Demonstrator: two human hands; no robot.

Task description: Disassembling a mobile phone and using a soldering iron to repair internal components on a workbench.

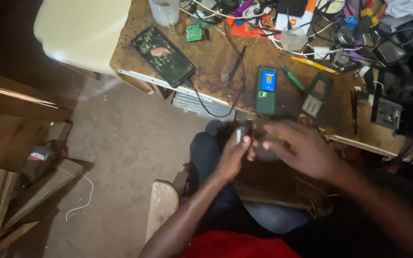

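Observation:
My left hand (232,155) holds a small dark rectangular part (242,131) upright between its fingers, just below the front edge of the wooden workbench (216,57). My right hand (299,148) is blurred, fingers spread, touching or just beside that part; whether it holds anything I cannot tell. On the bench right above the hands lie an opened green phone body (265,90) with a blue piece inside and a green keypad phone front (316,94). A green-handled screwdriver (293,79) lies between them.
A large smartphone (163,56) with a lit screen lies at the bench's left with a cable plugged in. Tangled wires, a small green circuit board (194,33), a plastic cup (164,11) and tools crowd the back. A cream chair (82,28) and wooden planks (6,200) stand left.

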